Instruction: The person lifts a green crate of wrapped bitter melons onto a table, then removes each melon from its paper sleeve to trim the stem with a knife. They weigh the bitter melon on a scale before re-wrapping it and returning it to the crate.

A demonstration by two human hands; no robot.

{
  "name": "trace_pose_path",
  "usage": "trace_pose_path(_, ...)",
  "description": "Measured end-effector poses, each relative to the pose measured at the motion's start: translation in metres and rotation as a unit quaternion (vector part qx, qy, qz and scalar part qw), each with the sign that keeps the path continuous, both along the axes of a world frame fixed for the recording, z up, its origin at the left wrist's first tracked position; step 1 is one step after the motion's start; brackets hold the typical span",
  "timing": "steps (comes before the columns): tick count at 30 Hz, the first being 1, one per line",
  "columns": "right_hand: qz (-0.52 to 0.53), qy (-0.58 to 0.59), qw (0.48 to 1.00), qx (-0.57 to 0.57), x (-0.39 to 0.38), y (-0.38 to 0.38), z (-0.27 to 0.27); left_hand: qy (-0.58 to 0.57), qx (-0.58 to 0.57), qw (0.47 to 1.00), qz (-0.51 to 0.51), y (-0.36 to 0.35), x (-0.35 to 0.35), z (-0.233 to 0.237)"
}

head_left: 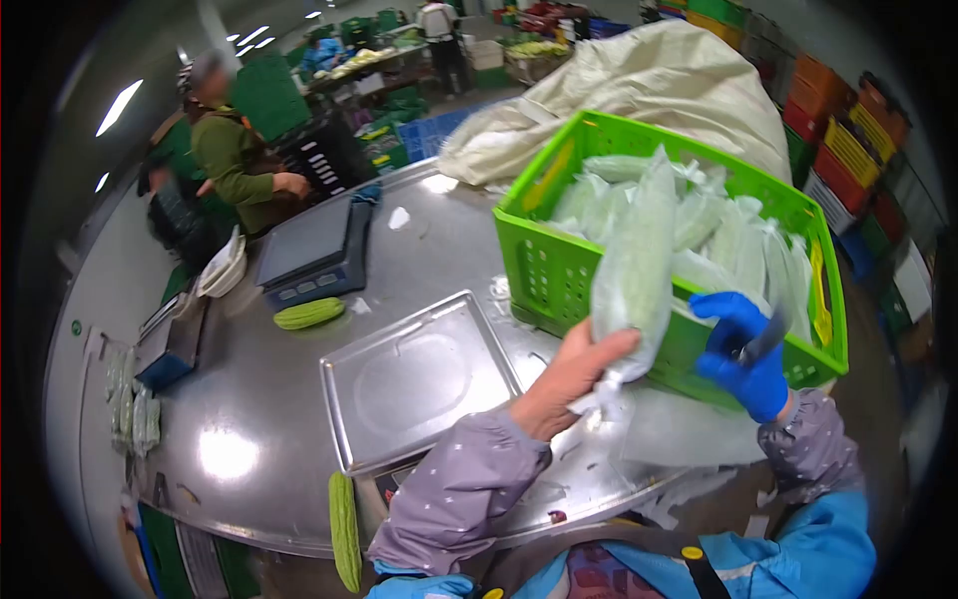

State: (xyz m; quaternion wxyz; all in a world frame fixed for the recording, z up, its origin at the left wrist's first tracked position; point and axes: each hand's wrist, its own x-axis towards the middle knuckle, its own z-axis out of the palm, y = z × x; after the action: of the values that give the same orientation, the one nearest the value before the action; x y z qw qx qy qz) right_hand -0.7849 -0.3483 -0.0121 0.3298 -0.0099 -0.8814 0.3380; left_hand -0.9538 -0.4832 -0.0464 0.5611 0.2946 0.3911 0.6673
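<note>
My left hand, bare, grips the lower end of a bagged bitter melon, a long pale green shape in clear film with a gathered tail below my fingers. It is tilted upright at the near side of a bright green crate. In the crate lie several more bagged melons. Beside the crate's near right side, my right hand wears a blue glove. Its fingers are curled around a dark, blade-like tool, blurred, perhaps a knife. A sheet of clear film lies beneath the hands.
On the metal table are a metal tray, a scale and two unbagged bitter melons, one by the scale, one at the near edge. A white sack lies behind the crate. Another person stands across the table.
</note>
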Motion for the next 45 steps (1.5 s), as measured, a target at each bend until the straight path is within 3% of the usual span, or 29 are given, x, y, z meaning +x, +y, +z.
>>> trace_pose_path(1, -0.052, 0.047, 0.966, -0.248, 0.011, -0.005, -0.012, -0.037, 0.001, 0.999, -0.002, -0.009, 0.003, -0.003)
trace_pose_path(2, -0.077, 0.096, 0.933, -0.339, 0.016, -0.009, -0.021, -0.047, -0.003, 0.999, -0.019, -0.018, 0.005, -0.005)
trace_pose_path(3, -0.094, 0.095, 0.932, -0.337, 0.017, -0.014, -0.025, -0.024, -0.022, 0.999, -0.023, -0.025, 0.005, -0.005)
trace_pose_path(5, -0.145, 0.046, 0.862, -0.484, 0.01, -0.028, -0.031, -0.006, -0.044, 0.998, -0.037, -0.035, 0.012, -0.011)
trace_pose_path(9, -0.086, 0.062, 0.838, -0.536, -0.005, -0.036, -0.046, -0.05, -0.045, 0.996, -0.05, -0.057, 0.024, -0.021)
trace_pose_path(12, -0.045, 0.092, 0.804, -0.585, -0.004, -0.033, -0.062, 0.06, -0.022, 0.992, -0.107, -0.064, 0.029, -0.028)
trace_pose_path(15, -0.094, 0.104, 0.776, -0.615, -0.002, -0.034, -0.077, 0.065, -0.034, 0.987, -0.145, -0.074, 0.028, -0.034)
trace_pose_path(17, -0.111, 0.111, 0.764, -0.626, -0.005, -0.041, -0.076, 0.043, -0.044, 0.987, -0.149, -0.081, 0.027, -0.042)
trace_pose_path(19, -0.143, 0.203, 0.771, -0.587, -0.006, -0.051, -0.061, 0.027, -0.05, 0.986, -0.155, -0.089, 0.022, -0.045)
trace_pose_path(21, -0.164, 0.226, 0.765, -0.58, 0.005, -0.045, -0.056, -0.157, -0.054, 0.982, -0.086, -0.101, 0.015, -0.045)
trace_pose_path(22, -0.177, 0.231, 0.782, -0.551, 0.013, -0.037, -0.054, -0.155, -0.053, 0.983, -0.088, -0.104, 0.015, -0.045)
trace_pose_path(25, -0.212, 0.251, 0.792, -0.514, 0.019, -0.036, -0.049, 0.112, -0.018, 0.993, -0.01, -0.115, 0.021, -0.051)
trace_pose_path(26, -0.221, 0.26, 0.791, -0.508, 0.02, -0.038, -0.048, 0.267, -0.053, 0.961, 0.042, -0.114, 0.025, -0.049)
trace_pose_path(27, -0.23, 0.269, 0.789, -0.502, 0.02, -0.039, -0.046, 0.267, -0.05, 0.962, 0.04, -0.112, 0.026, -0.051)
trace_pose_path(29, -0.239, 0.267, 0.793, -0.493, 0.02, -0.043, -0.049, 0.493, 0.025, 0.856, 0.153, -0.106, 0.027, -0.057)
trace_pose_path(31, -0.248, 0.264, 0.796, -0.484, 0.024, -0.039, -0.053, 0.519, 0.055, 0.828, 0.205, -0.103, 0.029, -0.059)
trace_pose_path(33, -0.314, 0.249, 0.773, -0.492, 0.039, -0.026, -0.055, 0.575, -0.049, 0.783, 0.234, -0.109, 0.023, -0.075)
trace_pose_path(34, -0.292, 0.327, 0.773, -0.459, 0.041, -0.02, -0.046, 0.54, -0.101, 0.81, 0.207, -0.114, 0.015, -0.084)
trace_pose_path(38, -0.263, 0.348, 0.78, -0.449, 0.089, 0.011, -0.005, 0.5, -0.131, 0.833, 0.195, -0.145, 0.013, -0.109)
trace_pose_path(40, -0.317, 0.354, 0.803, -0.359, 0.112, 0.025, 0.006, 0.377, -0.279, 0.882, 0.057, -0.151, 0.004, -0.113)
trace_pose_path(41, -0.325, 0.363, 0.801, -0.349, 0.116, 0.022, 0.009, 0.382, -0.267, 0.884, 0.048, -0.147, 0.007, -0.113)
trace_pose_path(43, -0.292, 0.352, 0.783, -0.422, 0.105, 0.006, 0.007, 0.551, -0.065, 0.829, 0.069, -0.135, 0.011, -0.109)
trace_pose_path(45, -0.296, 0.296, 0.812, -0.406, 0.088, -0.013, -0.007, 0.51, -0.07, 0.856, 0.042, -0.115, 0.012, -0.099)
